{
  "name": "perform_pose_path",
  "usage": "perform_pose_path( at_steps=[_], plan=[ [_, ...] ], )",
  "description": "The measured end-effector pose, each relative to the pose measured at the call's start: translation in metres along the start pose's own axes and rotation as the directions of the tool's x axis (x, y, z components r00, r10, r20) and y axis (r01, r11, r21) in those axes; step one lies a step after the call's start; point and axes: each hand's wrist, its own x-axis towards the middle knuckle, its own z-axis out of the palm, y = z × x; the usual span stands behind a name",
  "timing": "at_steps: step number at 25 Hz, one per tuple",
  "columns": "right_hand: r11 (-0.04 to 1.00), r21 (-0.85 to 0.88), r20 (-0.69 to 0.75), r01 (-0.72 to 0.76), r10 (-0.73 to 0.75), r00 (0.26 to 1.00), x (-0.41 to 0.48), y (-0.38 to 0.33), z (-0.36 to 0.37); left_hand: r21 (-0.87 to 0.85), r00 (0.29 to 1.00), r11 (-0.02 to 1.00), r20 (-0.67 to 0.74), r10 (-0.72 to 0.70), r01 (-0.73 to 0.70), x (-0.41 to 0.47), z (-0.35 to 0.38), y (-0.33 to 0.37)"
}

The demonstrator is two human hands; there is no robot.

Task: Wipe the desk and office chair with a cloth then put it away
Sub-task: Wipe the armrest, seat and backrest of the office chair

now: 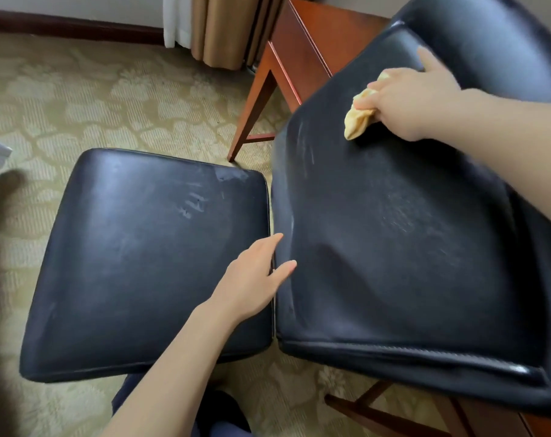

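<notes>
I see the right hand [416, 102] with a clenched grip on the yellow cloth [360, 116], bunched up and pressed to the black chair seat [394, 231] near its far left corner. One finger points out past the cloth onto the leather. Left hand [256, 279] is released, fingers straight, resting across the gap where the seat meets the black footstool [135, 257] just beside it. Thumb touches the seat edge. Whitish scuff marks on the footstool's far right area, faint streaks on the seat's left edge. Wooden desk [299, 48] stands behind the chair, tabletop barely in view. Patterned carpet [78, 96] underneath, curtains [223, 26] at the back wall.
</notes>
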Motion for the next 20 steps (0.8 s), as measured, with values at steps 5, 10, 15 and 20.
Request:
perform_pose_path(
  at_steps=[5,10,15,20],
  plan=[
    [0.990,0.070,-0.039,-0.120,0.123,0.992,0.080,-0.035,0.005,0.064,0.999,0.997,-0.005,0.045,-0.045,0.053,-0.033,-0.026],
    [0.974,-0.128,0.008,0.186,-0.187,0.982,0.121,-0.087,0.024,0.113,0.981,0.987,0.168,0.098,-0.118,0.079,-0.031,-0.056],
    [0.782,-0.172,0.229,0.600,-0.560,0.796,0.084,-0.140,0.048,0.379,0.933,0.918,0.357,-0.031,-0.115,0.075,0.005,-0.081],
    [0.652,0.072,0.341,0.755,-0.727,0.596,0.003,-0.147,0.050,0.322,0.904,0.938,0.426,-0.024,-0.127,0.065,0.028,-0.086]
  ],
)
